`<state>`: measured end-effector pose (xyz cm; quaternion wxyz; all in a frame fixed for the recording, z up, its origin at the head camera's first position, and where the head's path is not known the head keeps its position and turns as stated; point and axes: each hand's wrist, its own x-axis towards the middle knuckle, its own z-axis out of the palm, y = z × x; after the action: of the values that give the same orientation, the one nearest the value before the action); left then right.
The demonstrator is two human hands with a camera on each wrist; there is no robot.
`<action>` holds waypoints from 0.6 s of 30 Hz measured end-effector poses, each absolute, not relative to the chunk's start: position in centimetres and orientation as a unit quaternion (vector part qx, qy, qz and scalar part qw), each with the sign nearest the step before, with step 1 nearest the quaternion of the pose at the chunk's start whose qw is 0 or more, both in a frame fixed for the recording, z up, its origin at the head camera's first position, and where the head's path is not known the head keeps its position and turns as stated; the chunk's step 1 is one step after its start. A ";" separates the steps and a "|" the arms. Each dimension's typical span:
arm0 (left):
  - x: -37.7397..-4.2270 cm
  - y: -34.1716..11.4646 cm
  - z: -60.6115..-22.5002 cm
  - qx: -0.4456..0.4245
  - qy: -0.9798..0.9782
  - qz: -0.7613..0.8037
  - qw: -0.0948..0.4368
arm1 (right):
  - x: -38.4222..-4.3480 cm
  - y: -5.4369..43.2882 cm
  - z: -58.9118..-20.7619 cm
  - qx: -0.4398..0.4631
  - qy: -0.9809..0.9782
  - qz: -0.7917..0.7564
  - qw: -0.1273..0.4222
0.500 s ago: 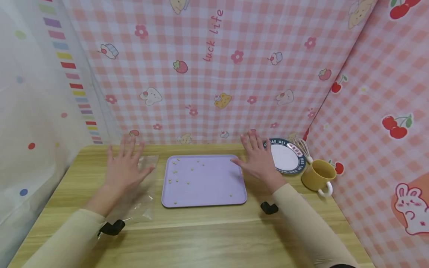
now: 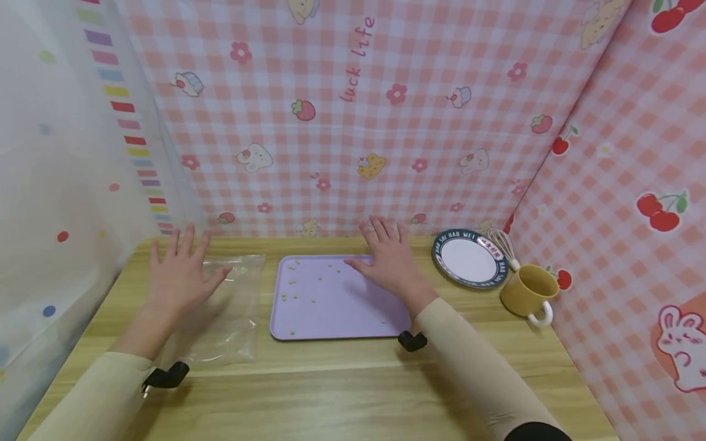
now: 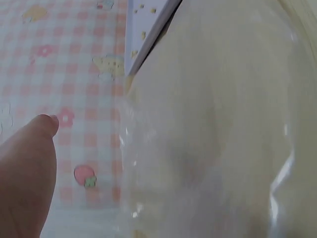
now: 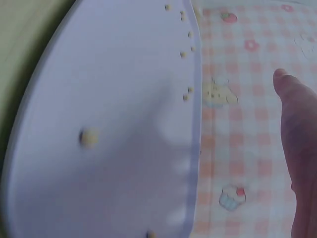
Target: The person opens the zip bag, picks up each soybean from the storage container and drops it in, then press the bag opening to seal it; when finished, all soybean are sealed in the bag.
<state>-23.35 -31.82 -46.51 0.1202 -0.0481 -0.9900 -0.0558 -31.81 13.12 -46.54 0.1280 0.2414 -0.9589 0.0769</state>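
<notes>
My left hand [image 2: 179, 278] hovers with spread fingers above a clear plastic bag [image 2: 231, 318] lying flat on the table. Spread just as wide, my right hand [image 2: 390, 262] is over the right part of a purple tray [image 2: 342, 315] and holds nothing. Several tiny yellowish bits [image 2: 292, 282] lie scattered on the tray, mostly toward its left side. In the right wrist view, one bit [image 4: 89, 137] sits apart from the others, and the hand's shadow falls on the tray. The left wrist view shows the left thumb [image 3: 29, 163] clear of the bag.
A dark-rimmed white plate [image 2: 470, 260] is at the back right, beside a whisk [image 2: 504, 246]. In front of the whisk stands a yellow mug [image 2: 526, 291] with a white handle. Checked pink cloth [image 2: 331, 135] hangs behind and along the right side of the wooden table [image 2: 309, 392].
Both hands have shifted left. The right hand has come from beside the plate to over the tray, and the left hand has moved farther from the tray.
</notes>
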 end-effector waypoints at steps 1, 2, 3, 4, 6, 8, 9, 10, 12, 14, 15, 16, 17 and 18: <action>-23.2 -32.2 -46.5 -0.046 -0.990 -0.054 0.118 | -31.9 12.6 -46.6 0.245 -0.958 0.078 0.125; -23.1 -32.5 -46.5 -0.043 -0.991 -0.053 0.118 | -31.9 12.2 -46.7 0.249 -0.957 0.085 0.122; -23.0 -32.9 -46.5 -0.042 -0.991 -0.053 0.119 | -32.0 11.7 -46.8 0.252 -0.956 0.086 0.121; -23.0 -33.1 -46.4 -0.040 -0.991 -0.053 0.120 | -32.1 11.3 -46.9 0.256 -0.955 0.087 0.119; -23.0 -33.7 -46.5 -0.038 -0.990 -0.054 0.122 | -32.3 10.5 -47.1 0.264 -0.954 0.091 0.112; -23.1 -34.1 -46.7 -0.036 -0.990 -0.058 0.123 | -32.6 9.7 -47.3 0.276 -0.950 0.099 0.105; -23.1 -34.3 -46.8 -0.035 -0.990 -0.060 0.122 | -32.7 9.4 -47.3 0.282 -0.949 0.102 0.102; -23.1 -34.5 -46.8 -0.034 -0.990 -0.062 0.121 | -32.7 9.0 -47.4 0.288 -0.947 0.108 0.096; -23.2 -34.9 -47.0 -0.033 -0.990 -0.065 0.118 | -32.9 8.2 -47.4 0.298 -0.943 0.120 0.089; -23.2 -35.2 -47.0 -0.036 -0.990 -0.071 0.115 | -32.9 7.4 -47.5 0.306 -0.939 0.129 0.087; -23.2 -35.3 -47.0 -0.038 -0.990 -0.075 0.113 | -33.0 7.0 -47.5 0.309 -0.938 0.134 0.086; -23.2 -35.5 -47.0 -0.040 -0.990 -0.080 0.110 | -33.1 6.6 -47.5 0.312 -0.936 0.136 0.086; -23.2 -35.6 -46.9 -0.043 -0.990 -0.084 0.107 | -33.2 6.2 -47.4 0.315 -0.935 0.139 0.085; -23.2 -35.8 -46.9 -0.046 -0.989 -0.092 0.105 | -33.2 5.8 -47.4 0.316 -0.934 0.144 0.081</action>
<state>-23.19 -35.77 -46.88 0.1050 -0.0462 -0.9892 -0.0915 -33.20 5.77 -47.41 0.0814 0.3164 -0.9340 0.1443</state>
